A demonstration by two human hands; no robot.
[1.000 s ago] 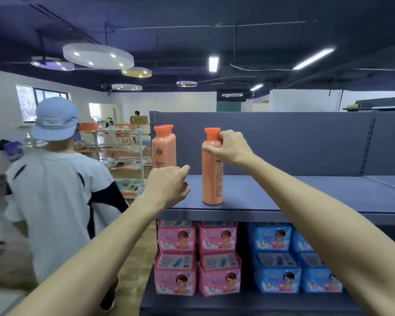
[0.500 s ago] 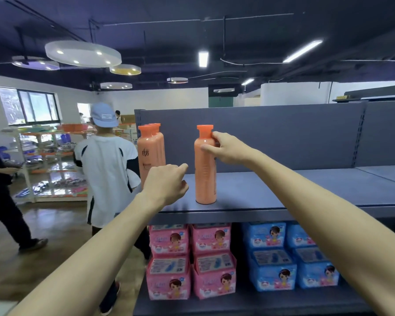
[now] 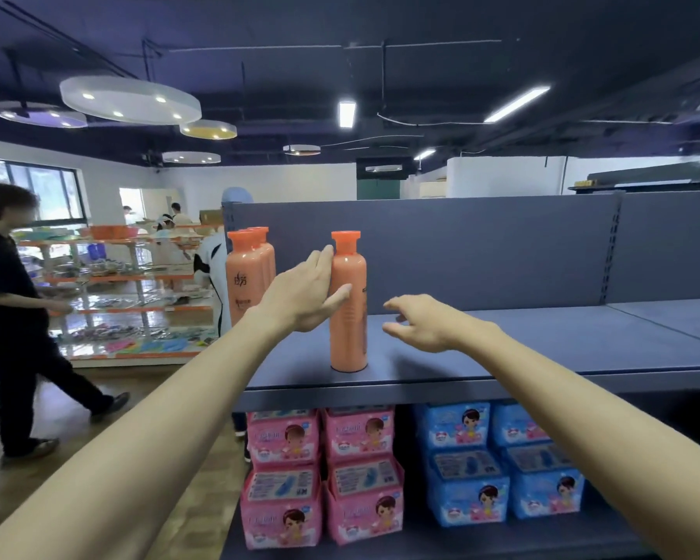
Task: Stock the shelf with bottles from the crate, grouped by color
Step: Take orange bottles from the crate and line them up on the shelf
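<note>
Orange bottles (image 3: 348,301) upright on shelf (image 3: 542,345)

— Can any writing be read?
— Little. The front orange bottle (image 3: 246,278) at the shelf's left end, left of centre in the frame, bears dark characters, too small to read surely.
— And the pink packs (image 3: 320,474) and blue packs (image 3: 498,462) at the bottom?
— Printed, but blurred; nothing legible.

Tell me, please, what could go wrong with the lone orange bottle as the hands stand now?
The lone bottle stands near the shelf front edge, apart from the orange group. The open left hand lies flat against its upper side; a high push could tip it. The right hand is open beside it, not steadying it.
</note>
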